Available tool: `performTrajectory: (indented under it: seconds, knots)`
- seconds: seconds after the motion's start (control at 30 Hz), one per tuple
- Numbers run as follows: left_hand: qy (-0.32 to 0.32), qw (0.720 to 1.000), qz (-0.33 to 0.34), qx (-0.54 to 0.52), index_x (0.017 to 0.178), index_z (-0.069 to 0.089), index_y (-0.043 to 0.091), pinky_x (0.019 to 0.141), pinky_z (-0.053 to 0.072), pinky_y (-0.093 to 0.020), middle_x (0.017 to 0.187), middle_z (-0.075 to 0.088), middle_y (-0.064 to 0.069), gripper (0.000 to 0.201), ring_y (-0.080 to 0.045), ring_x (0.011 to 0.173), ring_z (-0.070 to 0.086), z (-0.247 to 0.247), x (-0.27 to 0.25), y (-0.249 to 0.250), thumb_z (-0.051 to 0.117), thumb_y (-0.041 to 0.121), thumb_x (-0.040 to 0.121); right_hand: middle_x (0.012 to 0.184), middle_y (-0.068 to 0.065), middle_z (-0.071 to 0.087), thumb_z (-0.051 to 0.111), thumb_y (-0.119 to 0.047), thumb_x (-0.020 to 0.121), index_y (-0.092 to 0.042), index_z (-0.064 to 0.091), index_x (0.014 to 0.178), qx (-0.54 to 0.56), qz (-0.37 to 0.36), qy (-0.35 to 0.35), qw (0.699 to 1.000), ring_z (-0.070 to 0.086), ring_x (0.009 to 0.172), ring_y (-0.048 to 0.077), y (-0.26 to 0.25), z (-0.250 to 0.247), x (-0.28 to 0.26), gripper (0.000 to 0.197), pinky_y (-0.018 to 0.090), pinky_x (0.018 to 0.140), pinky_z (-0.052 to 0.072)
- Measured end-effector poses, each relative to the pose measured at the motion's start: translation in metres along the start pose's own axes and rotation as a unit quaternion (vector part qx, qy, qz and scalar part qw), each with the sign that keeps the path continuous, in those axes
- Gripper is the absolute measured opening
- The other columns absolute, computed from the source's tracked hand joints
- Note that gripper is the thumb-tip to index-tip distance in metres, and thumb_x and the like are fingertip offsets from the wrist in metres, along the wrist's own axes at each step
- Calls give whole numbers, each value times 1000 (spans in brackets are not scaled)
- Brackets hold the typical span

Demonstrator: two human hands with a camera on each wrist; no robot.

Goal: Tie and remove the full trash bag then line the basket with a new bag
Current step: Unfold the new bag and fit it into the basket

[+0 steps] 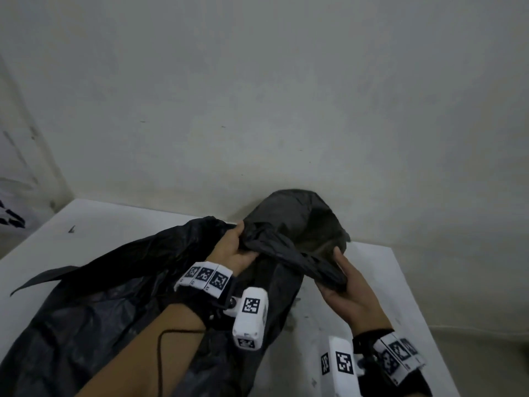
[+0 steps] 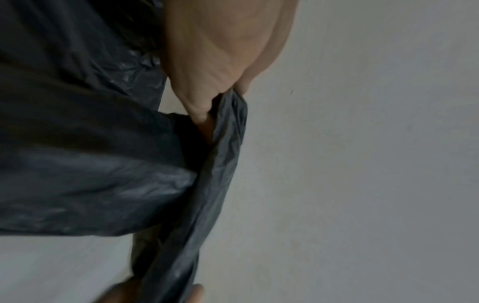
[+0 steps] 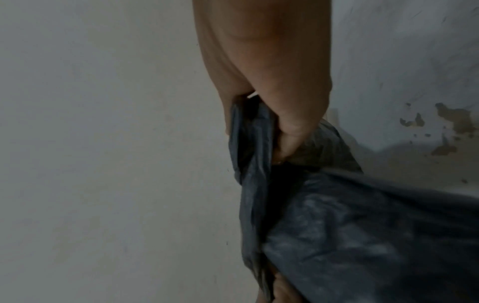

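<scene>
A grey-black trash bag [image 1: 297, 222] stands open-mouthed at the back of the white table [image 1: 372, 282], by the wall. Its near rim is bunched into a twisted band [image 1: 297, 259] stretched between my hands. My left hand [image 1: 239, 249] grips the band's left end, fingers curled round it [image 2: 204, 102]. My right hand [image 1: 339, 282] grips the right end from below, thumb on top [image 3: 290, 127]. A glossier sheet of black bag plastic [image 1: 108, 293] lies spread over the table's left side, under my left forearm. No basket shows; whether one sits inside the bag is hidden.
A plain pale wall [image 1: 257, 110] rises directly behind the table. The table's right edge [image 1: 415, 299] drops to the floor. Chipped, stained patches [image 3: 453, 121] mark the tabletop near my right hand. Bare table shows at the far left corner [image 1: 94, 222].
</scene>
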State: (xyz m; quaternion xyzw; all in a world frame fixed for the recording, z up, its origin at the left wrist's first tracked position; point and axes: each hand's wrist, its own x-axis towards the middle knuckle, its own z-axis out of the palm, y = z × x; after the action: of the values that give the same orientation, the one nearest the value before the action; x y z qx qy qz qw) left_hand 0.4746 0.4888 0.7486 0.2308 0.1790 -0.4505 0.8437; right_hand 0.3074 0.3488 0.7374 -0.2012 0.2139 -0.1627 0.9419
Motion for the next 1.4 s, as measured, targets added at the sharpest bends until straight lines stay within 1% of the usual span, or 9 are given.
performTrajectory:
  seconds: [0.1,0.2,0.3,0.43,0.7,0.87,1.1,1.27,1.4]
  knots:
    - [42,988,94,118,143,39,2,102,40,-33,142,48,-13,45,-30,129,47,0,-8,-1,44,16,101,119,22,68,99,-10,30,-5,64,122,34,0,9,999,70,98,38,5,1,-1,98,47,70,61]
    - [48,967,134,213,143,40,12,93,43,-16,135,55,-7,51,-18,118,54,-5,-17,-5,54,11,94,124,20,66,75,-34,78,-6,60,128,-23,22,24,999,67,106,35,12,5,-4,60,49,79,59]
    - [30,986,110,120,144,39,11,101,39,-22,145,47,-8,48,-23,129,47,-15,-13,-2,51,24,99,125,16,66,48,-44,95,-8,58,131,-103,41,14,994,67,109,30,20,6,-6,51,44,89,56]
    - [-23,996,32,81,132,54,7,103,42,-48,133,58,-20,74,-35,121,55,-13,-9,-7,48,64,86,141,13,54,46,-43,98,-12,49,141,-168,44,-14,985,51,130,31,37,9,-3,53,48,116,32]
    - [14,892,-34,451,106,70,12,64,54,-31,106,71,-8,55,-23,83,66,-27,-36,-10,79,47,65,130,11,64,72,-40,83,-12,52,137,-254,-54,-2,966,63,117,30,52,26,17,64,50,103,47]
    - [-74,966,-65,240,127,57,4,85,56,-49,125,63,-18,45,-35,113,60,-14,-30,-6,49,35,96,129,13,64,81,-48,72,-8,49,139,-245,-109,56,962,65,114,30,48,26,26,83,50,99,50]
    - [-104,993,19,61,138,45,-1,100,38,-48,142,46,-21,61,-35,121,49,6,-20,-7,35,45,99,121,11,69,68,-36,85,-7,61,127,-243,-115,48,962,65,113,30,21,11,12,50,49,102,48]
    - [-91,985,63,133,135,52,12,98,45,-43,137,55,-15,50,-32,121,53,-3,-12,-10,37,43,99,105,1,67,69,-45,83,-13,67,102,-433,-159,160,873,63,98,19,14,6,-3,37,36,78,55]
    - [-85,970,49,222,123,61,11,93,48,-37,124,63,-15,39,-29,113,59,-7,-16,-1,44,36,98,127,9,42,81,-47,69,-14,45,120,-582,-329,258,698,46,117,30,-5,5,3,70,46,96,47]
